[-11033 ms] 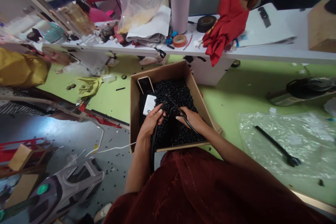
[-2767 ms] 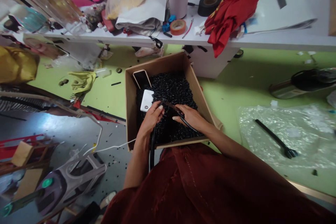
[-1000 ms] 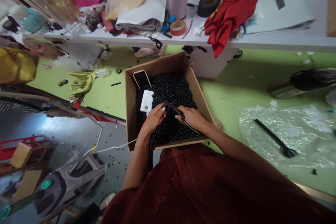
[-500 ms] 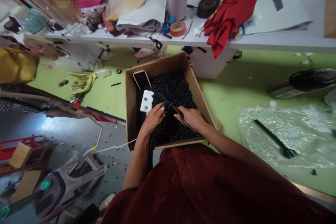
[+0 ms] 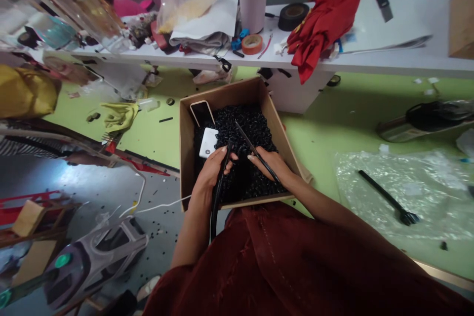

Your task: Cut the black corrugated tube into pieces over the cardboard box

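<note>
Dark slender-bladed tool (image 5: 246, 137) has shifted right, apart from ribbed black tube (image 5: 218, 187); left hand (image 5: 211, 169) clamped on tube, right hand (image 5: 273, 164) on tool.

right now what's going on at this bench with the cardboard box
A person is working with both hands over an open cardboard box of small black pieces. The left hand holds a black ribbed tube that hangs down over the near edge, and the right hand holds a slim dark tool, its tip above the pieces. A phone and a white device also sit in the box, to the left.
</note>
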